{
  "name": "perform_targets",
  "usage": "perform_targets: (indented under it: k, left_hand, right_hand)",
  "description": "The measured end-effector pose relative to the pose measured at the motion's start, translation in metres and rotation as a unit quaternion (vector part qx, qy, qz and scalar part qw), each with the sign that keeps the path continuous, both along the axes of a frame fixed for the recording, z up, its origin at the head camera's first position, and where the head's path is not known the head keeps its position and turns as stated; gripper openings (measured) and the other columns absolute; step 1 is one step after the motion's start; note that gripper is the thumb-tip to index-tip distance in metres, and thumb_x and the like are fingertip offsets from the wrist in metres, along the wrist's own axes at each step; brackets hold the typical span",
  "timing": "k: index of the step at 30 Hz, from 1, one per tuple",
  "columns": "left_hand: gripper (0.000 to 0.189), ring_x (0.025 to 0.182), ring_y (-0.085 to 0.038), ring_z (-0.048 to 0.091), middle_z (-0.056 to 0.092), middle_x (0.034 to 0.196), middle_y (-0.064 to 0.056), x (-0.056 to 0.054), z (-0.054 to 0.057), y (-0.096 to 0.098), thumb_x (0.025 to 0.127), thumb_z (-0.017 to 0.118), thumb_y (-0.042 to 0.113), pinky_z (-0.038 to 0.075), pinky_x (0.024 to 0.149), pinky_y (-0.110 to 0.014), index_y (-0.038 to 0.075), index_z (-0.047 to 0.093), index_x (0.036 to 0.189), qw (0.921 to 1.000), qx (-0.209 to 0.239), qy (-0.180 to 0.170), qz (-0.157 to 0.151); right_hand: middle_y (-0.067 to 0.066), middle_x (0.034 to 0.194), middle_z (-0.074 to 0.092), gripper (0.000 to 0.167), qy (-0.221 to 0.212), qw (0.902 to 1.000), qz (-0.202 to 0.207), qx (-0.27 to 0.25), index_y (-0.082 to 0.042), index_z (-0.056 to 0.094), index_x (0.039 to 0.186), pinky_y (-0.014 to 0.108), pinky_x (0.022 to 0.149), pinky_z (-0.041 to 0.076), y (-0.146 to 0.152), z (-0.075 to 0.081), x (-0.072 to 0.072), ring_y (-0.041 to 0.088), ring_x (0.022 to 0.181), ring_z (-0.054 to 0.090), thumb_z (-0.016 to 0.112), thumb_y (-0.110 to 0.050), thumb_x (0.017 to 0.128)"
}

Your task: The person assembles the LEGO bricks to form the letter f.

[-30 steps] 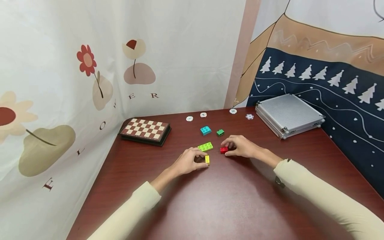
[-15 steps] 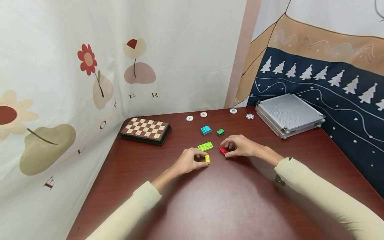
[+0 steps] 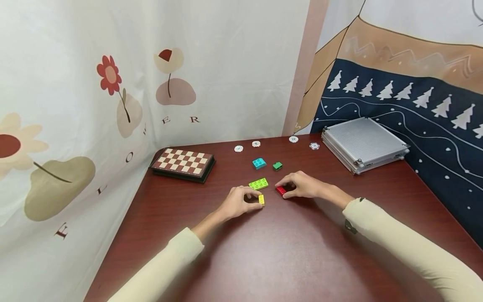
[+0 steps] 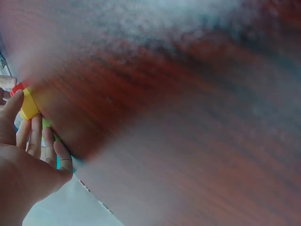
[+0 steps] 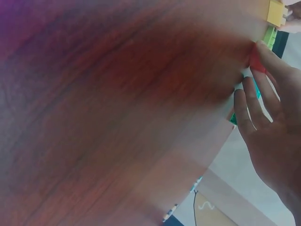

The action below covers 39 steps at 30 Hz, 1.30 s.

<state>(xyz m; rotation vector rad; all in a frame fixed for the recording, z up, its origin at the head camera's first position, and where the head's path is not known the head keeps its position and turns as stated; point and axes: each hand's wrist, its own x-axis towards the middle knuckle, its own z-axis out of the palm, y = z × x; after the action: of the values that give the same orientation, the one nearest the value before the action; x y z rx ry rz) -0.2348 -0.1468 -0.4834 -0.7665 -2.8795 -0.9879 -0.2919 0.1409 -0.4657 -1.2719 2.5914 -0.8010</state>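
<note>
My left hand [image 3: 238,203] pinches a small yellow toy brick [image 3: 261,200] between thumb and fingers. In the left wrist view the yellow brick [image 4: 29,104] is held at the fingertips, the other fingers spread below it. To the right, my right hand [image 3: 302,184] pinches a red toy brick [image 3: 281,190], its studs facing up and its body slanted. The right wrist view has the red brick [image 5: 257,60] between thumb and index finger. A lime green brick [image 3: 258,183] lies on the table just behind the yellow one. A short gap separates the two held bricks.
Farther back stand a turquoise brick [image 3: 258,163] and a dark green brick [image 3: 277,166]. Several poker chips [image 3: 256,144] lie near the table's back edge. A chessboard [image 3: 183,163] sits at the back left, a silver case [image 3: 364,142] at the back right.
The red brick has turned from facing squarely to slanted, and my right fingers have closed onto its far end. My left hand and the yellow brick have hardly moved.
</note>
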Motion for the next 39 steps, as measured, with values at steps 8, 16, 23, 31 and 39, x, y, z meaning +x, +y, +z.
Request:
perform_targets:
  k: [8,16,23,31,39]
  left_hand:
    - [0.032,0.084,-0.009,0.061,0.070,0.087,0.008,0.000,-0.001,0.002,0.081,0.091,0.029,0.050,0.077,-0.025,0.020,0.082,0.111,1.0000,0.002,-0.006,0.005]
    - [0.032,0.083,-0.009,0.061,0.069,0.085,0.007,-0.001,0.000,0.003,0.080,0.092,0.028,0.050,0.074,-0.024,0.020,0.082,0.109,0.9998,0.010,-0.014,0.011]
    - [0.032,0.082,-0.009,0.060,0.069,0.085,0.008,-0.001,-0.001,0.002,0.079,0.093,0.029,0.050,0.071,-0.024,0.021,0.082,0.108,0.9994,0.018,-0.024,0.017]
    - [0.031,0.080,-0.009,0.061,0.070,0.083,0.007,-0.002,-0.002,0.003,0.078,0.093,0.027,0.050,0.070,-0.024,0.021,0.083,0.106,0.9992,0.021,-0.022,0.024]
    - [0.032,0.080,-0.008,0.062,0.072,0.083,0.007,-0.001,0.000,0.003,0.078,0.093,0.028,0.050,0.071,-0.024,0.019,0.083,0.107,0.9992,0.023,-0.023,0.021]
  right_hand:
    - [0.002,0.115,0.076,0.040,0.007,0.9997,-0.022,0.001,-0.008,0.076,0.123,0.034,0.088,0.056,-0.004,-0.005,0.001,0.014,0.099,0.066,0.086,-0.023,0.088]
    - [-0.003,0.107,0.075,0.039,0.004,0.9992,-0.032,-0.025,-0.008,0.076,0.122,0.033,0.084,0.056,-0.008,-0.001,0.005,0.013,0.092,0.065,0.086,-0.024,0.088]
    - [-0.005,0.102,0.074,0.040,0.007,0.9982,-0.033,-0.050,-0.007,0.076,0.123,0.034,0.084,0.057,-0.014,0.005,0.011,0.016,0.089,0.066,0.085,-0.025,0.089]
    - [-0.003,0.107,0.075,0.040,0.010,0.9975,-0.029,-0.064,-0.006,0.076,0.122,0.034,0.086,0.058,-0.025,0.006,0.017,0.012,0.092,0.069,0.086,-0.026,0.089]
    - [-0.003,0.107,0.075,0.037,0.029,0.9969,-0.017,-0.072,-0.007,0.077,0.118,0.031,0.085,0.058,-0.037,0.001,0.024,0.010,0.094,0.070,0.086,-0.027,0.088]
